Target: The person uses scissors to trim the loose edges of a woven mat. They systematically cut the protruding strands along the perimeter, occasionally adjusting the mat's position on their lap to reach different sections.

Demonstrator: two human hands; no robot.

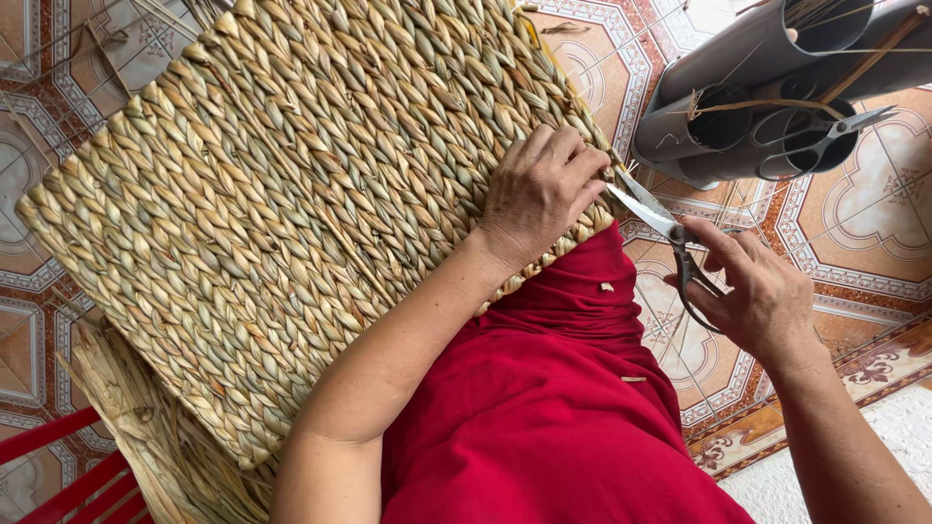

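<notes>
- While the woven mat (pixel 272 213) rests across the red-clad lap (pixel 544 408), the left hand (pixel 539 189) presses flat on its right edge, fingers curled over the rim.
- Right hand (pixel 762 296) grips scissors (pixel 665 228), blades parted at the mat's edge, perhaps around a stray fibre.
- Grey tubes (pixel 757 87) lie on the tiled floor (pixel 874 223).

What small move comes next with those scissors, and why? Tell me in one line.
Probably close the blades on a loose strand end at the mat's edge. The right hand holds the scissors open, tips right at the corner of the woven mat, while the left hand presses that corner down over the red-clothed lap, where small trimmed bits already lie.
</notes>
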